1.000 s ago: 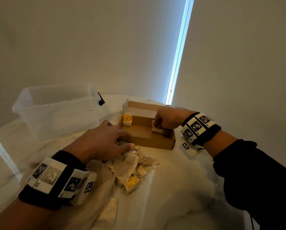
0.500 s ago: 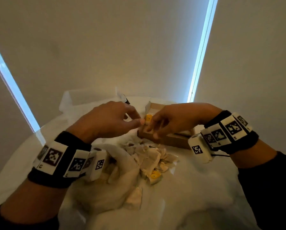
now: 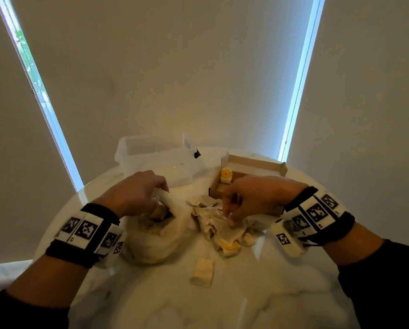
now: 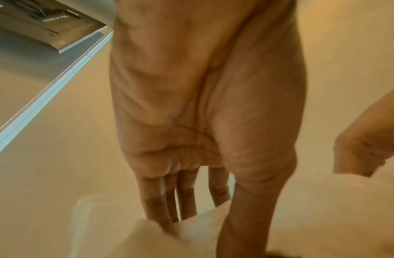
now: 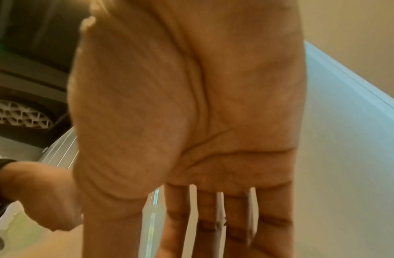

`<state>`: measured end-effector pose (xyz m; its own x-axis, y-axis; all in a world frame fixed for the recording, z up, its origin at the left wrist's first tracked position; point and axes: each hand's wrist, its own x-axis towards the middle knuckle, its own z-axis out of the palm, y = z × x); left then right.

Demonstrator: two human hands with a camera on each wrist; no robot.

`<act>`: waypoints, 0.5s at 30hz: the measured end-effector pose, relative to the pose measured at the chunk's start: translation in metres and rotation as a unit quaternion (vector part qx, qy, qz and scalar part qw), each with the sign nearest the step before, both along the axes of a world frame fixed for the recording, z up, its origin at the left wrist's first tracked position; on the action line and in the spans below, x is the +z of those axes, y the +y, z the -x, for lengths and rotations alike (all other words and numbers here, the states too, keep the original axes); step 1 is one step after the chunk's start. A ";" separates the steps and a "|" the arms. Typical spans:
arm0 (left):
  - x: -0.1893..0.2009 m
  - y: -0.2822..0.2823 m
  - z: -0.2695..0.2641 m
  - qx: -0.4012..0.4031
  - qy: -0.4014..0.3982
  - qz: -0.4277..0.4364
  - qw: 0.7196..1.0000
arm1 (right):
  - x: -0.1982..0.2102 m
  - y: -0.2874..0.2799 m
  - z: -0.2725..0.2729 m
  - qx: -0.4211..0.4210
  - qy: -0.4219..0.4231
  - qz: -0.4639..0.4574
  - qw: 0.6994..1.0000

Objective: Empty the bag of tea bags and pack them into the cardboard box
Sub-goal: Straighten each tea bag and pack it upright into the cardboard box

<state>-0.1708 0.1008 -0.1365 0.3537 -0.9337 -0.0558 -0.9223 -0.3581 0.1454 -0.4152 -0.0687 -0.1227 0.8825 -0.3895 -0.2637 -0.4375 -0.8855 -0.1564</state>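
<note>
White marble-look table (image 3: 222, 305) up front, and nearest the camera one lone tea bag (image 3: 202, 271) lies flat on it, apart from the rest. Just beyond it, the loose pile of tea bags (image 3: 220, 230) sprawls across the middle, one yellow tag showing at its near edge. Right hand (image 3: 253, 198) is down on that pile, fingertips drawn together on the paper at its top; the wrist view shows the palm with fingers running long, so whether it truly pinches a bag, I cannot tell. Over to the left, the pale bag (image 3: 156, 238) sits slumped with its mouth up, and the left hand (image 3: 133, 194) is at that mouth, thumb and fingers closed on the raised edge of the fabric (image 4: 180, 233). Further back on the right, the cardboard box (image 3: 253, 167) stands open, flap up, with a yellow-tagged tea bag (image 3: 225, 176) upright in its left corner. Far left, a clear plastic tub (image 3: 156, 160) rests near the table's back edge.
</note>
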 end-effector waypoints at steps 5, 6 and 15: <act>0.013 -0.014 0.017 0.012 -0.046 0.037 0.998 | -0.016 0.012 -0.009 -0.008 -0.035 -0.003 0.999; 0.015 -0.017 0.024 0.008 -0.069 0.053 0.996 | -0.022 0.014 -0.012 0.002 -0.017 0.007 1.000; -0.003 -0.057 0.066 -0.079 0.341 0.181 0.919 | 0.005 -0.032 -0.010 -0.084 -0.258 -0.177 0.946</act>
